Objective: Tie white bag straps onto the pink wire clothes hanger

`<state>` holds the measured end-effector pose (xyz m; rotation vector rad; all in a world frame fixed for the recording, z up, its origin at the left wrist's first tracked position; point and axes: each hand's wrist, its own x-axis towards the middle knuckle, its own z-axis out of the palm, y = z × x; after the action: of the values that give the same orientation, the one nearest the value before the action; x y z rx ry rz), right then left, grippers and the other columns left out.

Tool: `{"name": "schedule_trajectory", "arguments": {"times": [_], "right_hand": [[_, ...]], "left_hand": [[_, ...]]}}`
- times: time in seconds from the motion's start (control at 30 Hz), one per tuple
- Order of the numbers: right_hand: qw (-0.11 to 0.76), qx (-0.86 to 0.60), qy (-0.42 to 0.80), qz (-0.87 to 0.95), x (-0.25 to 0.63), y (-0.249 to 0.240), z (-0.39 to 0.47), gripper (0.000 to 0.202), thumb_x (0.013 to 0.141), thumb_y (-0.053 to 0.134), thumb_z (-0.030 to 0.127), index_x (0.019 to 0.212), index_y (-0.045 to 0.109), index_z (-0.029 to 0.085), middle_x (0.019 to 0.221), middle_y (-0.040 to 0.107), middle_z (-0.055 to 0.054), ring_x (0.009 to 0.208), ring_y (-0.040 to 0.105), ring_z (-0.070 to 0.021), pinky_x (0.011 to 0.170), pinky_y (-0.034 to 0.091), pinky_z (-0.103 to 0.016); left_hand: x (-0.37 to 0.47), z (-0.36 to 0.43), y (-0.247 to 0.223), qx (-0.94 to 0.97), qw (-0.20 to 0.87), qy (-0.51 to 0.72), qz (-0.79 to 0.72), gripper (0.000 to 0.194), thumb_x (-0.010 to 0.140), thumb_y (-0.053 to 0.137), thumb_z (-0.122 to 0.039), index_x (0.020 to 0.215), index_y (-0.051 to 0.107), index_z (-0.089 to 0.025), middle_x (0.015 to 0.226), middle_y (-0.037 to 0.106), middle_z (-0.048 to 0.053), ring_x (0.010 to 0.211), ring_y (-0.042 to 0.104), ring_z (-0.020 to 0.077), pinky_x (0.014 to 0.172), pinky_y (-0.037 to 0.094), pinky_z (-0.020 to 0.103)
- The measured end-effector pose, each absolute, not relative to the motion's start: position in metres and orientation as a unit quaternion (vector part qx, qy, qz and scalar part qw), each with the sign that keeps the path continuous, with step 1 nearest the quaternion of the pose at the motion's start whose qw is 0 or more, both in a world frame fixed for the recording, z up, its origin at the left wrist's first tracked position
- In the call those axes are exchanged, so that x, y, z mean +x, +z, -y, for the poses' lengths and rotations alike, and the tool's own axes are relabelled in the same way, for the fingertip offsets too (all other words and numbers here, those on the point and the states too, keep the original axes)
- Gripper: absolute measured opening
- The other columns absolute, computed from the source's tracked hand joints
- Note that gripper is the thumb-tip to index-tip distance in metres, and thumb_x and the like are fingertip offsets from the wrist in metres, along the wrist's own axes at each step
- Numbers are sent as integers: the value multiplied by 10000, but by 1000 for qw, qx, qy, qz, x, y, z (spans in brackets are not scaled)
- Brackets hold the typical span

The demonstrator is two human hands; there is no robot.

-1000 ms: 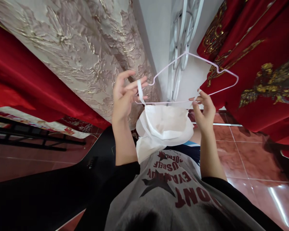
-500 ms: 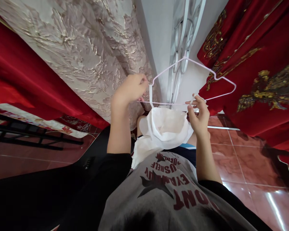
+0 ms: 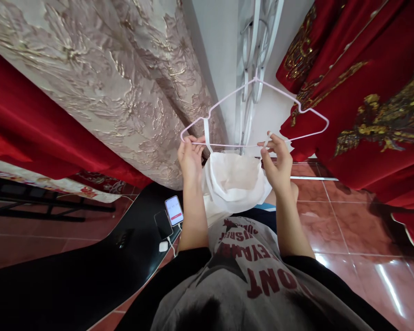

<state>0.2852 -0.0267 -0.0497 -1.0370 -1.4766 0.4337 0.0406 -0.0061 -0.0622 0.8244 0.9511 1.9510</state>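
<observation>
A pale pink clothes hanger (image 3: 232,94) hangs in front of me, its top at a white metal rack. My left hand (image 3: 191,154) grips the hanger's lower left corner, thumb and fingers round the wire. One strap (image 3: 207,131) of a white garment (image 3: 236,184) loops over the hanger's left shoulder. The garment droops below the bottom bar, above my lap. Thumb and fingers of my right hand (image 3: 278,158) pinch the other white strap (image 3: 267,139), close to the bar's right part. Whether that hand also touches the bar, I cannot tell.
Behind the hanger stands the white metal rack (image 3: 250,59). Cream embossed fabric (image 3: 124,78) hangs at left, red embroidered fabric (image 3: 376,92) at right. Two phones, one with a lit screen (image 3: 173,210), the other dark (image 3: 163,225), lie on a black surface (image 3: 89,262) at my left.
My left hand has dropped from beside the strap to the hanger's lower left corner, which now shows. My right hand keeps its pinch on the strap. The view has shifted slightly.
</observation>
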Motion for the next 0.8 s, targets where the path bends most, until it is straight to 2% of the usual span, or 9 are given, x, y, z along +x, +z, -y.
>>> {"name": "schedule_trajectory", "arguments": {"times": [0.07,0.13,0.2,0.27,0.4,0.53,0.67,0.73,0.8], "right_hand": [[637,-429,226,600,289,-47,28,401,945,689,348,1340,693,280,1251,797,-83,1164,746,-245,1074,579,-516],[698,-423,252,519,302,-43,27,331,910,708,327,1228,745,241,1183,806,-72,1128,772,-236,1143,549,-529],[746,-434,266,429,324,-36,22,257,878,693,292,1104,769,198,1050,807,-60,1023,791,-219,1125,566,-516],[753,-454,289,379,352,-27,14,236,847,657,256,1045,765,187,964,791,-49,879,783,-196,1031,613,-486],[710,-527,293,364,397,-2,-6,182,821,621,145,908,767,210,880,766,-47,726,714,-156,868,632,-396],[634,-550,278,468,402,31,-12,210,846,640,116,915,789,248,954,782,-43,692,674,-141,765,613,-364],[542,-569,279,552,378,60,-7,205,929,622,148,847,777,254,787,737,-25,575,637,-136,642,576,-352],[518,-570,285,570,363,67,-7,199,958,646,185,798,745,248,698,692,-5,553,638,-133,606,581,-336],[511,-575,273,578,353,70,-9,171,956,703,227,787,726,236,697,682,10,556,653,-120,587,594,-316]], "left_hand": [[46,3,-59,307,387,782,-381,429,980,708,-630,868,588,-233,802,775,28,825,796,180,878,602,303],[45,2,-57,301,378,786,-386,435,991,694,-630,873,563,-232,732,739,-2,751,779,162,838,599,281],[40,2,-54,300,378,784,-390,440,992,699,-622,864,545,-231,703,725,-13,706,763,150,796,594,259],[32,1,-50,307,384,776,-395,440,991,704,-614,850,539,-231,693,725,-9,687,757,151,768,594,253],[19,-1,-43,325,384,763,-406,428,994,699,-608,846,553,-235,690,729,4,702,771,170,752,605,260],[17,-3,-39,330,385,753,-419,415,1004,693,-594,843,555,-237,681,727,10,702,781,181,745,609,263],[22,-4,-40,320,377,759,-423,404,1040,653,-566,839,541,-234,669,727,8,680,775,168,738,605,254],[25,-4,-41,317,380,761,-419,398,1054,636,-553,840,535,-233,666,733,5,674,773,162,734,603,248],[26,-3,-42,315,387,760,-416,392,1059,633,-545,844,533,-233,665,737,-1,670,774,159,735,604,246]]}}
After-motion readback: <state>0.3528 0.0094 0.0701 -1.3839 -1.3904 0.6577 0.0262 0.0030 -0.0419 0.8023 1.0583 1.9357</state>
